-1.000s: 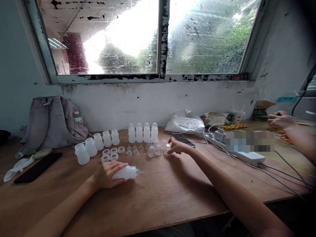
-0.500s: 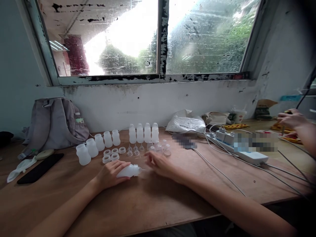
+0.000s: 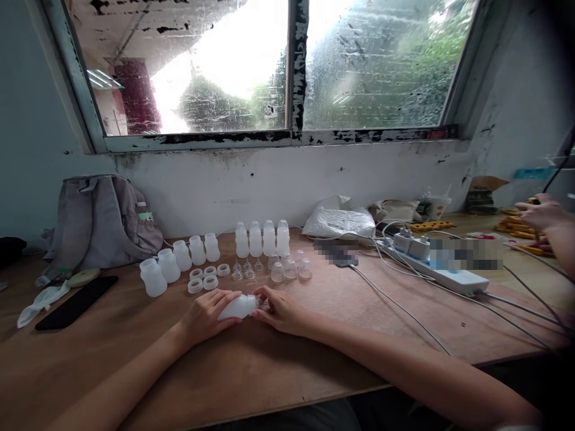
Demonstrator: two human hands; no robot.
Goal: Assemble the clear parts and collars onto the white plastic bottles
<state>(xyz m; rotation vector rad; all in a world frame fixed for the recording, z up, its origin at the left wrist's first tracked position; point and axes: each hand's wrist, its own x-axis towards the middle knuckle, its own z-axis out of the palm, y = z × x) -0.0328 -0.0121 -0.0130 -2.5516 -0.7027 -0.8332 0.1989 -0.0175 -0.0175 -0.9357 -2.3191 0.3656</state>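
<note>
A frosted white baby bottle (image 3: 237, 307) lies tilted on its side just above the table, its neck pointing right. My left hand (image 3: 211, 312) is wrapped round its body. At the neck end, my right hand (image 3: 276, 309) pinches the clear bottle nipple (image 3: 260, 302), mostly covered by the fingers. Behind my hands are several white collar rings (image 3: 210, 282), several clear nipples (image 3: 248, 273) and several clear dome caps (image 3: 291, 270). Several open bottles (image 3: 168, 265) stand in a slanting row at the left. A row of capped bottles (image 3: 256, 239) stands towards the wall.
At the left are a grey backpack (image 3: 99, 221) and a black phone (image 3: 76, 303). A silvery plastic package (image 3: 339, 223) lies by the wall. To the right are a white power strip (image 3: 458, 279), loose cables and a blurred-out dark object (image 3: 336, 253). Another person's hand (image 3: 543, 214) shows far right.
My right hand has come left from the dome caps to the bottle's nipple end and closed there. My left hand keeps its hold, shifted slightly right. The dome caps still stand in place.
</note>
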